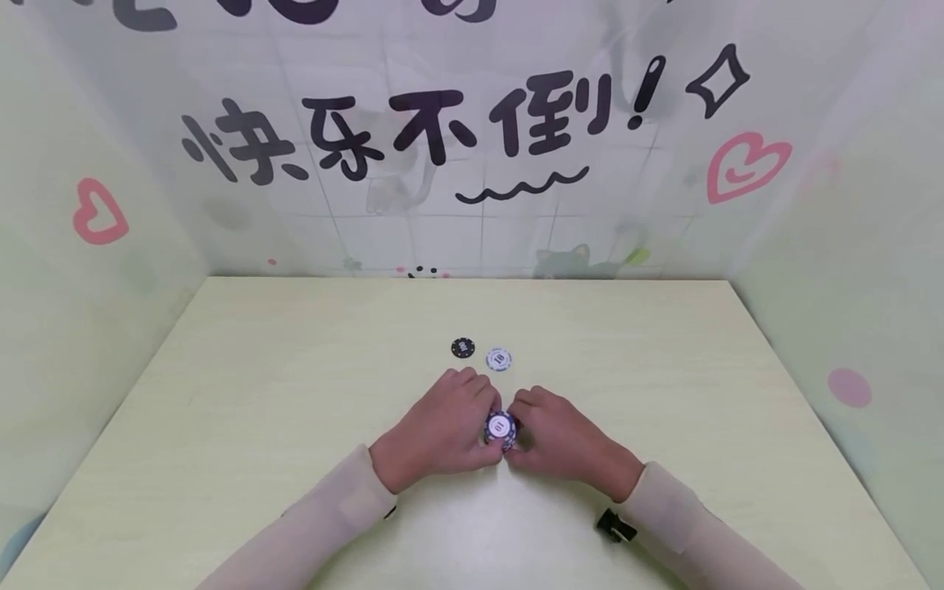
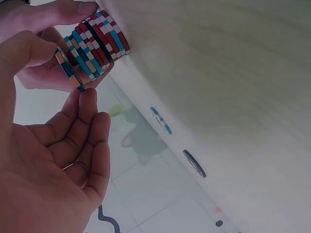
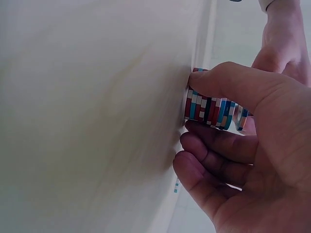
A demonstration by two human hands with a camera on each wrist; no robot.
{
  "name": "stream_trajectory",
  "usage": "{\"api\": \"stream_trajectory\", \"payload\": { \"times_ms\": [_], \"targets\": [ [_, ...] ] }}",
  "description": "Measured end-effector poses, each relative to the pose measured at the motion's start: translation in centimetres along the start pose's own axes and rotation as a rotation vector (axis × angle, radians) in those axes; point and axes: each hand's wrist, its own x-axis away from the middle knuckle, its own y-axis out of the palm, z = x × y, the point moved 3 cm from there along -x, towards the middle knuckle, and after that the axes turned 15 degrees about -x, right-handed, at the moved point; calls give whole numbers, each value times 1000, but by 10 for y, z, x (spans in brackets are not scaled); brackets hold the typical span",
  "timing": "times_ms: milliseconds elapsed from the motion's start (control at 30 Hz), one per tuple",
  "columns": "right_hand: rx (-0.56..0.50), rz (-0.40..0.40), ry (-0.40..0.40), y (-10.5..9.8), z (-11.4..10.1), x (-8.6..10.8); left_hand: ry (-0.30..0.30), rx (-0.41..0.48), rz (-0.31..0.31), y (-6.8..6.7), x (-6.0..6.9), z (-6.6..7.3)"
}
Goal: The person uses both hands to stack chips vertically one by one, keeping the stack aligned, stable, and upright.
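In the head view my left hand point(image 1: 446, 422) and right hand point(image 1: 564, 434) meet around a short stack of poker chips on the table. A poker chip point(image 2: 70, 69) with blue and orange edge marks is pinched between my left thumb and fingertips, tilted just above the stack. My right hand point(image 3: 257, 145) grips the chip stack point(image 3: 209, 109) low down, thumb on one side and fingers on the other. Red, white, blue and black edges show in that stack point(image 2: 99, 41). From above, a chip marked 10 point(image 1: 500, 426) faces up between the hands.
Beyond the hands, a black chip point(image 1: 463, 348) and a white-and-blue chip point(image 1: 498, 359) lie flat on the pale table point(image 1: 295, 369). A printed curtain point(image 1: 442, 229) stands along the table's back edge and both sides. A black clip point(image 1: 615, 526) sits by the right sleeve.
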Motion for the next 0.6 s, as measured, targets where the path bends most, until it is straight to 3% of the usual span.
{"api": "stream_trajectory", "payload": {
  "times_ms": [200,400,600],
  "targets": [
    [3,-4,0,1,1,0,-18,4,-40,3,1,2],
    [-1,-9,4,0,1,0,-27,5,-26,5,5,3],
    [-22,-59,16,-5,2,0,-44,-40,-56,6,9,3]
  ]
}}
